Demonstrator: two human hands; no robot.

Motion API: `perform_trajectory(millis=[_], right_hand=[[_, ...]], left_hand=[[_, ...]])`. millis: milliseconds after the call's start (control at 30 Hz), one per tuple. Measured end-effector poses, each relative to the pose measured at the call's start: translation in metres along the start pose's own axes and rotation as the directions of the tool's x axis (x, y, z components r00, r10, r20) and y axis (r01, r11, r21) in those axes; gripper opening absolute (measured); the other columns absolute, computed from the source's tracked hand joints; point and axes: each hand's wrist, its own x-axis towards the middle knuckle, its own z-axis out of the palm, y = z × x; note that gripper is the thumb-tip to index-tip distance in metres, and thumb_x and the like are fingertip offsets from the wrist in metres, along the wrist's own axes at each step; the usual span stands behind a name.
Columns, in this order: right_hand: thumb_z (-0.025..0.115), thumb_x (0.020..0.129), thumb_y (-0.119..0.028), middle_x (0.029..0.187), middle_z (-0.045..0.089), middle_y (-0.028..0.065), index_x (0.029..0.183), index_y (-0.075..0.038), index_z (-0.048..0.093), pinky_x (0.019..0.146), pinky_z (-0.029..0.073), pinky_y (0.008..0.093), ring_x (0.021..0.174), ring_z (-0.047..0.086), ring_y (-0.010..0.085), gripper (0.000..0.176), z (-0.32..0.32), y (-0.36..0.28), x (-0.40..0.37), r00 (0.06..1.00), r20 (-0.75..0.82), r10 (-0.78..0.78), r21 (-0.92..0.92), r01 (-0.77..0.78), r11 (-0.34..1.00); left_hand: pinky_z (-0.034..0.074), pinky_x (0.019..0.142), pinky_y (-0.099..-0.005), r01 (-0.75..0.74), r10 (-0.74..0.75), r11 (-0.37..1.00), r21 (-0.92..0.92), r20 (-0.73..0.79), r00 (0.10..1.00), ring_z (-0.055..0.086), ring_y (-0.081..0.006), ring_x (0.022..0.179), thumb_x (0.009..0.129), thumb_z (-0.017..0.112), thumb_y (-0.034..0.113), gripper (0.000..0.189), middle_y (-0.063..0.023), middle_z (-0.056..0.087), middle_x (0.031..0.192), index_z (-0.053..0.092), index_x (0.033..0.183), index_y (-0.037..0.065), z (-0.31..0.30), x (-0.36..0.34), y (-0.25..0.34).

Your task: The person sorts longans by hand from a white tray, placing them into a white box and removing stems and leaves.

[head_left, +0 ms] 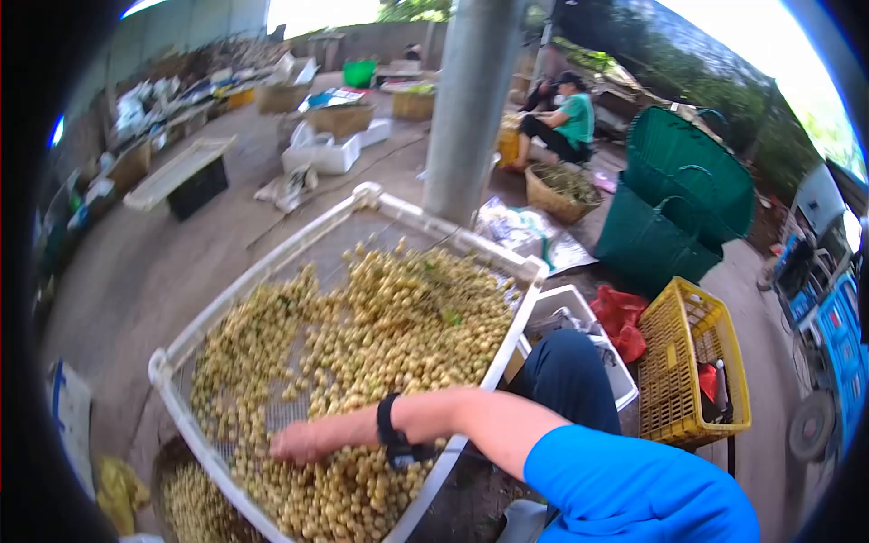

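A white-framed mesh tray (262, 269) carries a broad spread of small round yellow-tan fruits (398, 335), heaped thickest towards its right side. From the lower right my right arm, with a blue sleeve and a black wristband (391, 425), reaches across the tray. My right hand (299, 443) is down among the fruits near the tray's lower left, just below a patch of bare mesh (285, 414). Its fingers are blurred and partly sunk in the fruits, so I cannot tell what they hold. My left hand is out of view.
Below the tray's left corner stands a basket of fruits (199, 507). Right of my knee (570, 371) are a white foam box (625, 385), a red plastic bag (619, 321) and a yellow crate (665, 380). A metal post (471, 109) rises behind the tray. A person (570, 118) sits beyond.
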Motion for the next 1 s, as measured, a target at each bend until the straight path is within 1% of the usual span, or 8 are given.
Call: perform_trajectory(millis=[67, 133, 167, 200, 233, 467, 900, 1000], right_hand=[[0.064, 0.06, -0.007, 0.084, 0.059, 0.013, 0.089, -0.007, 0.058, 0.068, 0.048, 0.0375, 0.081, 0.058, 0.028, 0.03, 0.006, 0.013, -0.008, 0.988, -0.155, 0.019, 0.096, -0.005, 0.995], [0.066, 0.061, -0.007, 0.098, 0.057, 0.0148, 0.107, -0.007, 0.054, 0.076, 0.046, 0.0371, 0.09, 0.055, 0.0299, 0.047, 0.006, 0.018, -0.008, 0.997, 0.007, 0.076, 0.112, -0.077, 0.991], [0.067, 0.06, -0.007, 0.097, 0.057, 0.0153, 0.108, -0.007, 0.054, 0.079, 0.045, 0.0364, 0.092, 0.054, 0.0298, 0.05, 0.0, 0.013, -0.007, 0.992, 0.037, 0.117, 0.135, -0.121, 0.983], [0.064, 0.058, -0.004, 0.098, 0.057, 0.0148, 0.106, -0.008, 0.056, 0.08, 0.044, 0.0355, 0.095, 0.053, 0.0294, 0.049, -0.01, 0.007, -0.001, 0.972, 0.197, 0.125, 0.071, -0.142, 0.987], [0.059, 0.057, 0.0, 0.095, 0.056, 0.0141, 0.101, -0.007, 0.057, 0.078, 0.043, 0.036, 0.093, 0.053, 0.0291, 0.044, -0.011, 0.008, -0.002, 0.973, 0.185, 0.138, 0.145, -0.165, 0.976], [0.053, 0.065, -0.001, 0.075, 0.05, 0.0083, 0.078, -0.005, 0.048, 0.065, 0.04, 0.0372, 0.073, 0.051, 0.024, 0.014, -0.026, -0.01, -0.008, 0.97, 0.141, 0.197, -0.044, -0.193, 0.98], [0.047, 0.063, 0.003, 0.068, 0.048, 0.0088, 0.067, -0.004, 0.044, 0.057, 0.038, 0.0387, 0.066, 0.05, 0.026, 0.009, -0.026, -0.019, 0.005, 0.953, 0.214, 0.215, -0.129, -0.19, 0.973], [0.047, 0.064, 0.002, 0.069, 0.05, 0.0078, 0.073, -0.004, 0.049, 0.057, 0.039, 0.0359, 0.065, 0.049, 0.0211, 0.011, -0.033, -0.011, 0.005, 0.936, 0.237, 0.26, 0.01, -0.27, 0.963]], left_hand=[[0.025, 0.033, -0.0206, -0.02, 0.009, 0.998, -0.059, -0.18, 0.984, 0.028, -0.0098, 0.047, 0.089, 0.039, 0.023, 0.021, 0.0023, 0.029, 0.06, 0.038, 0.071, 0.013, -0.014, 0.011, -0.002], [0.023, 0.033, -0.0201, -0.021, 0.016, 0.997, -0.075, -0.062, 0.998, 0.027, -0.0096, 0.048, 0.087, 0.043, 0.019, 0.017, 0.0016, 0.029, 0.06, 0.038, 0.071, 0.014, -0.007, 0.002, -0.003], [0.024, 0.035, -0.0194, -0.058, 0.042, 0.992, -0.112, -0.137, 0.99, 0.028, -0.0095, 0.05, 0.086, 0.044, 0.018, 0.017, 0.0017, 0.028, 0.061, 0.039, 0.071, 0.013, -0.008, 0.003, -0.002], [0.027, 0.038, -0.02, -0.071, 0.05, 0.992, -0.101, -0.2, 0.978, 0.029, -0.0097, 0.052, 0.086, 0.046, 0.018, 0.016, 0.0013, 0.03, 0.062, 0.04, 0.073, 0.011, -0.003, 0.001, -0.002], [0.036, 0.041, -0.0234, -0.082, 0.07, 0.994, -0.077, -0.145, 0.987, 0.041, -0.0118, 0.054, 0.085, 0.049, 0.021, 0.015, -0.0004, 0.041, 0.066, 0.047, 0.077, 0.008, -0.017, 0.003, -0.002], [0.037, 0.043, -0.0218, -0.092, 0.076, 0.99, -0.105, -0.143, 0.987, 0.047, -0.0136, 0.058, 0.087, 0.047, 0.022, 0.02, -0.0022, 0.046, 0.065, 0.051, 0.078, 0.004, -0.022, 0.006, -0.002], [0.038, 0.044, -0.0221, -0.081, 0.068, 0.993, -0.087, -0.145, 0.987, 0.048, -0.014, 0.058, 0.087, 0.047, 0.021, 0.02, -0.0026, 0.046, 0.066, 0.051, 0.078, 0.004, -0.019, 0.008, -0.004], [0.038, 0.044, -0.022, -0.079, 0.064, 0.992, -0.102, -0.148, 0.987, 0.047, -0.0138, 0.057, 0.087, 0.047, 0.021, 0.02, -0.0026, 0.046, 0.066, 0.051, 0.078, 0.004, -0.021, 0.01, -0.004]])
